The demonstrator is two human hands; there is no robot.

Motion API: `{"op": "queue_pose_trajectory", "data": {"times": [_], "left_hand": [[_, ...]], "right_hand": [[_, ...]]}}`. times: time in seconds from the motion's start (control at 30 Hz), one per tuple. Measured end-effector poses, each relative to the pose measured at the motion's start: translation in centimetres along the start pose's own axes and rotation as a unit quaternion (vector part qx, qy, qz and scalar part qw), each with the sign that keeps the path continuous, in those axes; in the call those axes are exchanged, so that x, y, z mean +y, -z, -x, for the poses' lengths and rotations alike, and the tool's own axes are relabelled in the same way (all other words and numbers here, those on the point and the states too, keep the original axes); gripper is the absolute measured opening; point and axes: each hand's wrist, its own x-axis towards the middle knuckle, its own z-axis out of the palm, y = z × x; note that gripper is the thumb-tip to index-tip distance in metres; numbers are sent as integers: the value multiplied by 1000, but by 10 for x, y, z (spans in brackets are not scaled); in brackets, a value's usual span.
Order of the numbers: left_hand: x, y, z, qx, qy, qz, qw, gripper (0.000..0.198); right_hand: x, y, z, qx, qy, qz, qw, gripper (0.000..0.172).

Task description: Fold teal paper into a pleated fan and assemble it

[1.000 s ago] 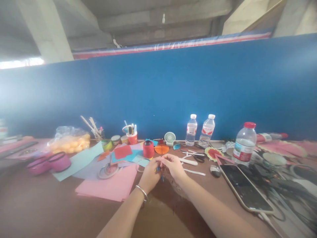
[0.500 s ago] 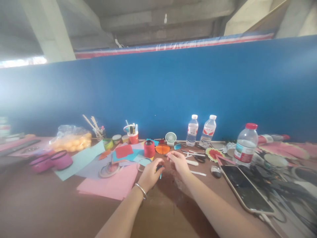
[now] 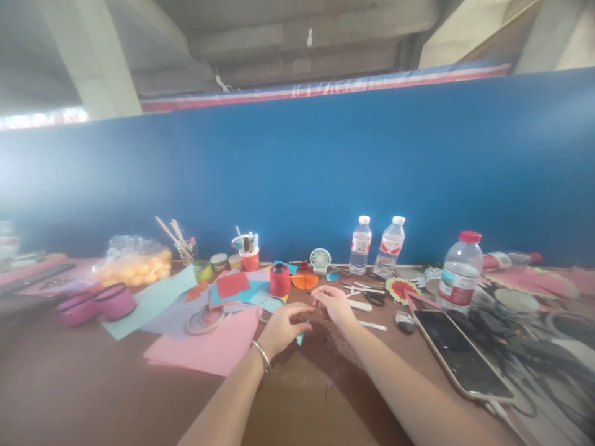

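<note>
My left hand (image 3: 287,323), with a silver bangle at the wrist, is held low over the table at the middle. Its thumb and forefinger are apart, and the lower fingers are curled and partly hidden. A small blue piece of paper (image 3: 300,339) shows just under the thumb, apparently held by those lower fingers. My right hand (image 3: 333,303) is closed in a pinch close to the left fingertips. What it pinches is too small to make out. Just beyond the hands are an orange paper fan (image 3: 304,280) and a red spool (image 3: 279,280).
Pink paper sheets (image 3: 204,347) and a tape roll (image 3: 204,319) lie left. Scissors (image 3: 373,298) and a white-handled tool (image 3: 359,305) lie right of my hands. Farther right are a phone (image 3: 462,353) and a red-capped bottle (image 3: 461,272). A mini fan (image 3: 320,261) stands behind.
My left thumb and forefinger have spread apart, and the forefinger has stretched toward my right fingertips. More of the blue piece shows under the left thumb. My right hand has barely moved.
</note>
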Motion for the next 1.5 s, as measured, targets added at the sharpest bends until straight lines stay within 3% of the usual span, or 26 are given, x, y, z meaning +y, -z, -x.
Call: {"op": "queue_pose_trajectory", "data": {"times": [0.1,0.17,0.23,0.33,0.4,0.6,0.77,0.87,1.0,1.23,1.5], "left_hand": [[-4,0,-1,-5,20,34,999,38],[-7,0,-1,11,32,50,998,39],[-10,0,-2,29,42,62,997,39],[-13,1,-3,41,47,69,996,42],[-13,2,-3,49,43,66,996,41],[-14,6,-4,67,43,53,995,37],[-24,13,-7,102,75,16,992,37],[-30,19,-8,135,87,-16,987,38],[-33,24,-8,151,92,-39,984,40],[-32,25,-8,155,91,-60,982,37],[-32,24,-8,146,87,-81,982,36]], "right_hand": [[2,11,-8,3,17,80,997,22],[3,26,-16,52,65,198,977,23],[5,45,-23,104,115,384,910,20],[11,68,-27,30,110,646,755,18],[17,75,-27,-3,97,682,725,11],[26,74,-22,-5,109,702,704,12],[16,76,-9,52,208,642,736,23],[12,71,0,2,300,598,743,26],[15,59,5,-61,371,597,708,33],[19,49,7,-64,359,631,685,34],[21,46,6,-55,346,643,681,34]]}}
